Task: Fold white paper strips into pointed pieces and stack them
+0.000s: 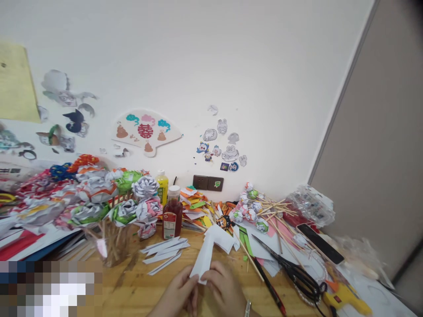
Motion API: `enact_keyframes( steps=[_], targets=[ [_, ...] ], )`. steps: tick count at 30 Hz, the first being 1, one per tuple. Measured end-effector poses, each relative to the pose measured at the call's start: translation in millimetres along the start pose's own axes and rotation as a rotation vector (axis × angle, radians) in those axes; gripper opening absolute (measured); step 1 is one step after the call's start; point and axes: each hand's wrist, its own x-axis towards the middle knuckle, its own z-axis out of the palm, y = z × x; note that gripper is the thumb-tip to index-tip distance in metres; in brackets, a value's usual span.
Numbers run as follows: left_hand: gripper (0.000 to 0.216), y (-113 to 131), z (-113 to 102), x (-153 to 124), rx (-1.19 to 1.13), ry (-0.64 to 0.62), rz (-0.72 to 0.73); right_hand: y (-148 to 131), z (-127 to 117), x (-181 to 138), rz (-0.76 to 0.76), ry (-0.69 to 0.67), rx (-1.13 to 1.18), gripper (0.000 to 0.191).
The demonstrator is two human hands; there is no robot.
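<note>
Both my hands meet at the bottom middle over a wooden table [132, 286]. My left hand [176, 296] and my right hand [226, 288] pinch the near end of a long white paper strip [204, 259], which rises away from me and bends to the right at its far end. Fingers of both hands are closed on the paper. Several more white strips [163, 254] lie flat on the table just left of the held one.
Black scissors [291, 270] and a red pen [271, 288] lie right of my hands, with a yellow glue gun [346, 299] and a phone [319, 243] further right. A red-sauce bottle [172, 213], paper flowers on sticks [95, 198] and skewers [271, 211] crowd the back.
</note>
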Motion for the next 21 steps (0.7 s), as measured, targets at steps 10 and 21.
enact_keyframes(
  steps=[10, 21],
  targets=[
    [0.04, -4, -5, 4, -0.049, -0.033, -0.016, 6, 1, -3, 0.01, 0.04, 0.084, 0.018],
    [0.047, 2, 4, -3, 0.145, 0.008, 0.016, 24, 18, -6, 0.423, 0.173, 0.533, 0.021]
  ],
)
